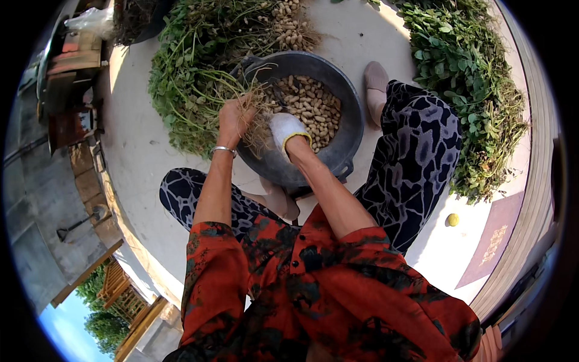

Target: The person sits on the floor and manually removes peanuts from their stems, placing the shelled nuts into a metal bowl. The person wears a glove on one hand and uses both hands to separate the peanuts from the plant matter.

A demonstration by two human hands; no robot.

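Observation:
My bare left hand (235, 118), with a silver bangle at the wrist, is closed around a bunch of peanut plants (212, 97) near their roots. The stringy roots (258, 129) hang over the left rim of a dark metal basin (332, 65). Over the basin is my right hand (287, 127), in a white glove with a yellow cuff. It is right beside the roots, and its fingers are mostly hidden, so whether they grip anything cannot be told. Unshelled peanuts (314, 102) lie inside the basin, beyond the right hand.
More peanut plants with pods on the roots (291, 27) are heaped behind the basin. A long pile of leafy plants (457, 68) lies at the right. My shoes (376, 76) flank the basin on the pale floor (135, 113). A yellow round object (453, 220) rests at the right.

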